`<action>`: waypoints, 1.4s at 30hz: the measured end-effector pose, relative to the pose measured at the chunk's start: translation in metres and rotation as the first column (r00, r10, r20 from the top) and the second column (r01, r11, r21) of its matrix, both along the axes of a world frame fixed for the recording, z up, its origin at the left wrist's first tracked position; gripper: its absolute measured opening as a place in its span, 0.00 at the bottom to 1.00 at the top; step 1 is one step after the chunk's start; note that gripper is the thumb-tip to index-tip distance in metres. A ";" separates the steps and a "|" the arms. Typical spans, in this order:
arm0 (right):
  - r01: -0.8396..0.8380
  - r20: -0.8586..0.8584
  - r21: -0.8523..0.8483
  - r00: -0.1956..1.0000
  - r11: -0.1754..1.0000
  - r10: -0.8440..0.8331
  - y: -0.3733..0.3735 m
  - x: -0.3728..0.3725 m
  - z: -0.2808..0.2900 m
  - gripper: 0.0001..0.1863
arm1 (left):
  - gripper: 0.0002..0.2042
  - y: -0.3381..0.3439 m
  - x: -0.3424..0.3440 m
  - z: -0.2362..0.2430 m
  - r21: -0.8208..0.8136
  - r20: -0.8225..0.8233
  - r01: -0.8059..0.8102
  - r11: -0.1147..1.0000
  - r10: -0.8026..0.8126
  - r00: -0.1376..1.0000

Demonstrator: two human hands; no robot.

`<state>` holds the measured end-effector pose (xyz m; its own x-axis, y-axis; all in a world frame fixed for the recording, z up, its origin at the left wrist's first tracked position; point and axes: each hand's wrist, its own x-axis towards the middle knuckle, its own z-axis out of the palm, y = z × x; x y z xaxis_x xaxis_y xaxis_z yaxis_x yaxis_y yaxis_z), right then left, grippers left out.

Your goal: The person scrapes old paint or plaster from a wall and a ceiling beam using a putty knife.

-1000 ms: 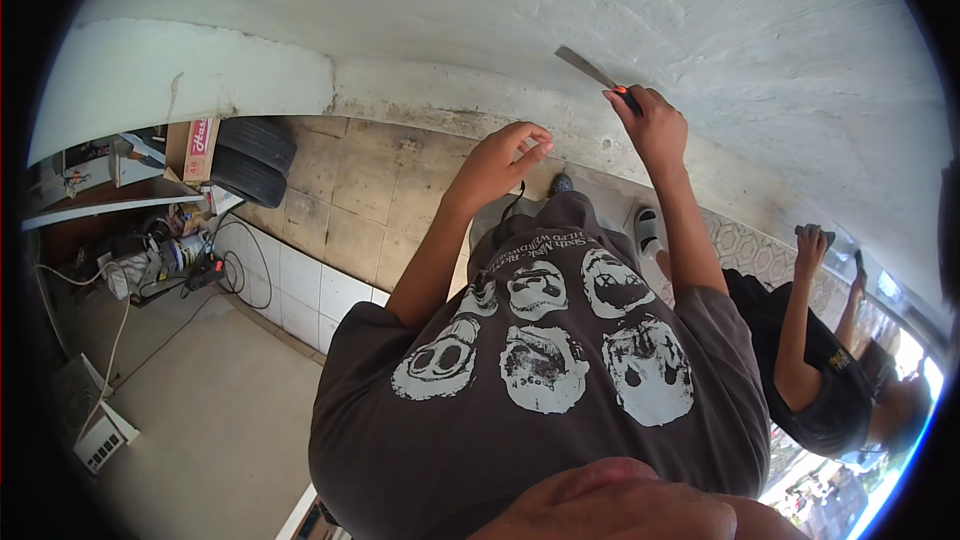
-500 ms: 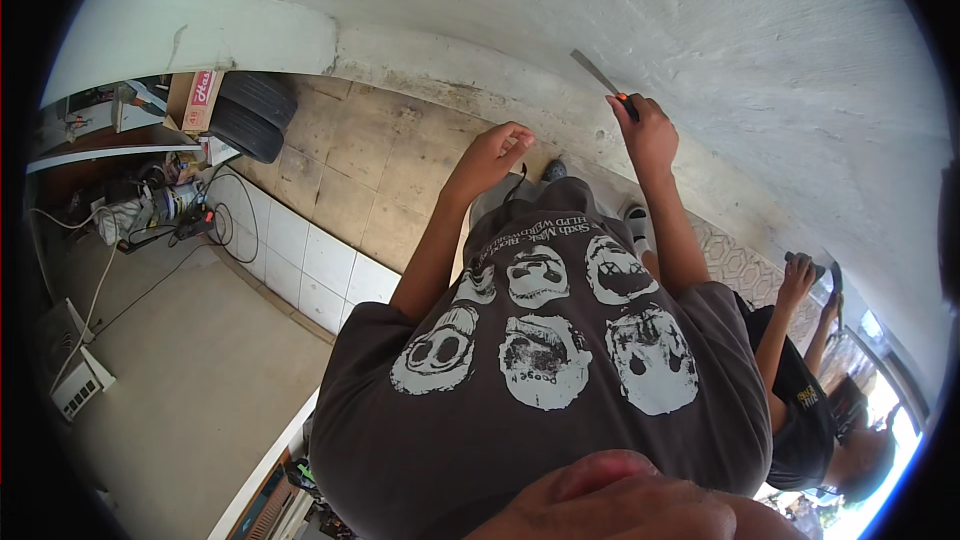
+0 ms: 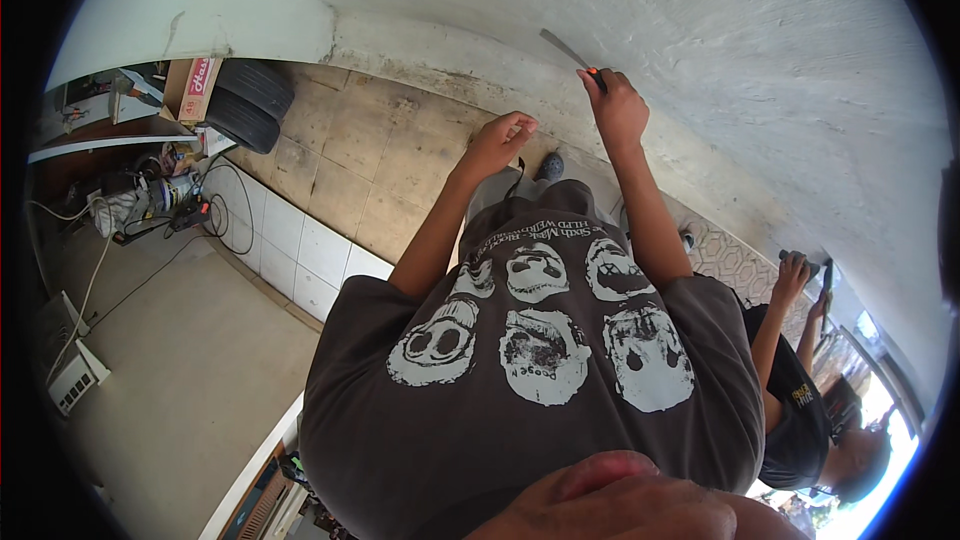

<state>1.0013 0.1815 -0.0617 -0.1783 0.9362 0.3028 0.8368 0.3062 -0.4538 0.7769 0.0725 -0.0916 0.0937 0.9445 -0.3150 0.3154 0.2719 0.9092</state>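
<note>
My right hand (image 3: 622, 112) is closed round the black and orange handle of a putty knife (image 3: 565, 48). Its thin metal blade points up and to the left, by the pale plastered wall (image 3: 700, 30); whether the blade touches it I cannot tell. To the left, my left hand (image 3: 503, 142) hangs in the air in front of my body, fingers loosely curled in, with nothing visible in them.
At right, a co-worker (image 3: 800, 390) in a black shirt holds a dark flat tool (image 3: 826, 285) near the wall. Black tyres (image 3: 245, 110) and a cardboard box (image 3: 190, 90) stand at the left, near tangled cables (image 3: 225, 210). A low white-tiled edge (image 3: 300, 260) borders the tiled floor (image 3: 370, 150).
My right hand has moved left and slightly up along the wall with the putty knife. The left hand has hardly shifted. The co-worker's tool has turned more upright.
</note>
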 end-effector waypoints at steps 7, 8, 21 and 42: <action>0.209 0.163 -0.069 0.967 0.976 -0.196 -0.005 0.014 -0.010 0.22 | 0.15 -0.010 -0.019 -0.001 -0.002 -0.002 -0.058 0.998 0.058 0.998; 0.182 0.129 -0.026 0.976 0.983 -0.177 -0.005 0.015 -0.012 0.23 | 0.15 -0.013 -0.020 -0.002 -0.007 0.001 -0.058 0.998 0.058 0.998; 0.089 0.052 -0.018 0.995 0.996 -0.088 -0.002 0.025 -0.010 0.22 | 0.15 0.004 -0.012 0.001 -0.022 0.014 0.019 1.000 -0.018 1.000; 0.052 0.039 -0.025 0.998 0.998 -0.051 0.003 0.003 -0.020 0.23 | 0.18 -0.007 -0.041 0.004 0.019 0.017 -0.093 0.996 0.092 0.996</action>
